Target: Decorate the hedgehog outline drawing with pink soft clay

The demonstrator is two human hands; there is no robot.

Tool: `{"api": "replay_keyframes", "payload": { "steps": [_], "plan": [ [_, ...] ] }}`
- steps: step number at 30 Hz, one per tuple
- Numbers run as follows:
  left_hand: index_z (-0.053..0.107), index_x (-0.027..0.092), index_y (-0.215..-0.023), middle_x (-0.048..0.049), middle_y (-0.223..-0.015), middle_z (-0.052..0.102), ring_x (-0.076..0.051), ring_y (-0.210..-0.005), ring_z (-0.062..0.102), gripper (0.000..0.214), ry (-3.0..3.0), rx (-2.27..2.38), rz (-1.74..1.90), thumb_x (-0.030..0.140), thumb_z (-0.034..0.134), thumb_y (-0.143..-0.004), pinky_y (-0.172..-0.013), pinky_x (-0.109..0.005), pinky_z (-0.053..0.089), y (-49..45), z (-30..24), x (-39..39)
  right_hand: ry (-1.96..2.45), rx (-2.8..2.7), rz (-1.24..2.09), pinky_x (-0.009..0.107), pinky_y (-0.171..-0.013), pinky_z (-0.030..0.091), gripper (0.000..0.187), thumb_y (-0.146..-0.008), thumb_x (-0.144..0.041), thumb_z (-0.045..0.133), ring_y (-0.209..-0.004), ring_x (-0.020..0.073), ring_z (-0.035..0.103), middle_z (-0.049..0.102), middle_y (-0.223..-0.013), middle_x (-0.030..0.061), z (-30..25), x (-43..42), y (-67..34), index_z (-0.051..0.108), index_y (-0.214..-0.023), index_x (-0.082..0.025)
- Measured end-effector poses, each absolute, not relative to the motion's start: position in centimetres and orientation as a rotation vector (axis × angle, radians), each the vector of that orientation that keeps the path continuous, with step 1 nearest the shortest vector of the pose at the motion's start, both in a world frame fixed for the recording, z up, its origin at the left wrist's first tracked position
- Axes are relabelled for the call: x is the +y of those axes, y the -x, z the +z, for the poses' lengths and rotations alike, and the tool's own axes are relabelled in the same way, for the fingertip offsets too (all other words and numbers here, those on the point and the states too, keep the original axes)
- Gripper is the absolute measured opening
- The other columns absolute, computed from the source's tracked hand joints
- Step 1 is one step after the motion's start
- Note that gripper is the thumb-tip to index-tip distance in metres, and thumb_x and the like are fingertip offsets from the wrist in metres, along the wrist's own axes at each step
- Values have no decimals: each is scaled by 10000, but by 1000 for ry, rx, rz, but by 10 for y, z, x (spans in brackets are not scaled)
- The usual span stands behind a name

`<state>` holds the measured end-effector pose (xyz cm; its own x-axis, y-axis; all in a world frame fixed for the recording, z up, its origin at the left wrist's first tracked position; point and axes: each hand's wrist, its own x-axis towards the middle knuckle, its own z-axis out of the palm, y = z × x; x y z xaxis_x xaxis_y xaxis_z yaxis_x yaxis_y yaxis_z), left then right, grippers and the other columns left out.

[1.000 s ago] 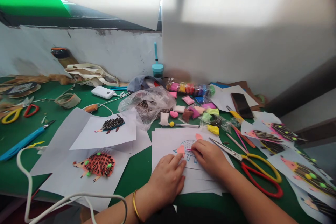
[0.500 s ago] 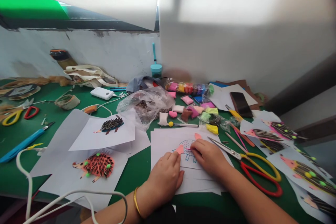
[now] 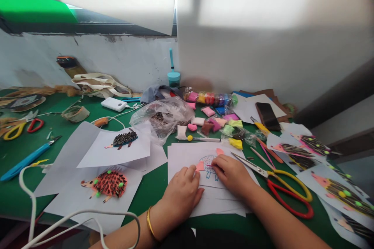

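My left hand (image 3: 182,192), with a gold bangle (image 3: 149,223) on its wrist, rests flat on a stack of white paper (image 3: 187,155). Its fingertips lie just left of a pink paper snout (image 3: 200,166) on a blue-outlined hedgehog drawing (image 3: 209,166). My right hand (image 3: 232,175) sits over the drawing's right side, and its fingers pinch a thin pink item (image 3: 209,165). A second pink paper piece (image 3: 220,151) lies just above that hand. Large scissors with yellow and red handles (image 3: 271,181) lie to the right of my right hand.
Clay packets (image 3: 210,120) and a plastic bag of dark seeds (image 3: 163,116) lie beyond the paper. Seed-covered hedgehog pictures (image 3: 122,139) lie left and right. A blue utility knife (image 3: 29,159), a power bank (image 3: 113,104), a phone (image 3: 267,116) and a white cable (image 3: 78,214) are about.
My left hand has drawn back slightly to the left, leaving more of the pink snout showing. My right hand stays over the drawing, and the view has shifted only a little.
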<state>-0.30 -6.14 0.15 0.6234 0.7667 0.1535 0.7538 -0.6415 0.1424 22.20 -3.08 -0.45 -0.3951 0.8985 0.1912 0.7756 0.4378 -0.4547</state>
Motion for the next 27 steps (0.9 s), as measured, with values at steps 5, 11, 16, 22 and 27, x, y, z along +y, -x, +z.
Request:
{"api": "replay_keyframes", "payload": {
  "steps": [5, 11, 16, 22, 27],
  "plan": [
    [618, 129, -1042, -139, -1160, 593, -279, -964, 563, 197, -2763, 1312, 422, 240, 571, -886, -798, -443, 531, 12, 4, -61, 1433, -2289, 430, 297, -744, 456, 137, -933, -187, 504, -831, 184, 613, 670, -905, 41, -4, -31, -222, 636, -915, -218],
    [604, 170, -826, -80, -988, 619, -234, -864, 568, 74, -2695, 1393, 475, 178, 563, -887, -766, -401, 502, 13, 6, -49, 1438, -2285, 435, 291, -739, 449, 126, -930, -186, 509, -829, 180, 606, 666, -901, 34, -4, -30, -222, 629, -908, -218],
    [622, 191, -897, -48, -889, 617, -227, -842, 569, 35, -2600, 1440, 345, 183, 616, -863, -746, -372, 474, 11, 9, -38, 1425, -2274, 431, 292, -722, 451, 130, -926, -187, 508, -811, 178, 607, 668, -895, 38, -4, -30, -221, 631, -898, -219],
    [627, 191, -824, -43, -861, 630, -210, -818, 577, 85, -2577, 1416, 392, 182, 576, -891, -737, -347, 458, 15, 7, -32, 1422, -2250, 452, 289, -715, 455, 126, -919, -188, 514, -807, 175, 608, 665, -889, 29, -5, -30, -222, 632, -896, -224],
    [630, 193, -899, -33, -855, 661, -190, -817, 603, 149, -2412, 1411, 618, 98, 519, -870, -744, -321, 477, 21, 8, -27, 1387, -2199, 512, 284, -725, 467, 135, -915, -182, 512, -816, 169, 610, 661, -896, 30, -4, -29, -226, 641, -912, -224]
  ]
}}
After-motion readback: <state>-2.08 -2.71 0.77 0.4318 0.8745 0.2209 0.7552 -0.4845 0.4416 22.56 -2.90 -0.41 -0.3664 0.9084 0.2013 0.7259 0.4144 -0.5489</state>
